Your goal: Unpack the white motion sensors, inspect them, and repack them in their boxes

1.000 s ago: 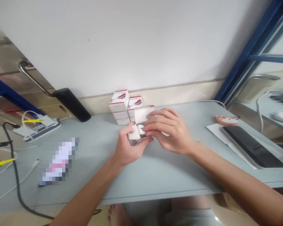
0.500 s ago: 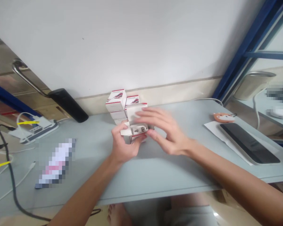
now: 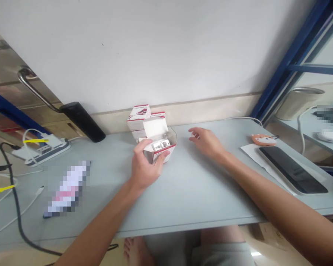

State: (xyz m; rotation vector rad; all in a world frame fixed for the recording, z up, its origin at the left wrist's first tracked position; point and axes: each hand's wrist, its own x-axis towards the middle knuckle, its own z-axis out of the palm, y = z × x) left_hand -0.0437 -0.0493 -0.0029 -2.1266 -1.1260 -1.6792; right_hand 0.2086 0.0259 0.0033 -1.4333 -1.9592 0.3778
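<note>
My left hand [image 3: 145, 162] grips a small white cardboard box [image 3: 164, 154] with red edging, thumb on its near side and fingers at its left. The box's lid stands raised at the back. Inside lies a white insert [image 3: 161, 144] with small metallic parts, too small to name. To the right of the box, apart from it, is my right hand [image 3: 207, 142], its fingers loosely bent and nothing visible in them. Behind the held box, more closed boxes of the same kind [image 3: 138, 112] are stacked against the wall.
A black cylinder [image 3: 83, 122] leans at the back left beside a white power strip [image 3: 47, 151] with cables. A blurred pouch-like item [image 3: 68, 190] lies at left. On the right are a phone-like dark-screened device [image 3: 292, 170], white paper [image 3: 251, 153] and an orange-and-white animal-shaped object [image 3: 263, 139].
My right hand has drawn away from the box to the right. The box's open side flap on the right is uncovered, and my left hand still grips the box.
</note>
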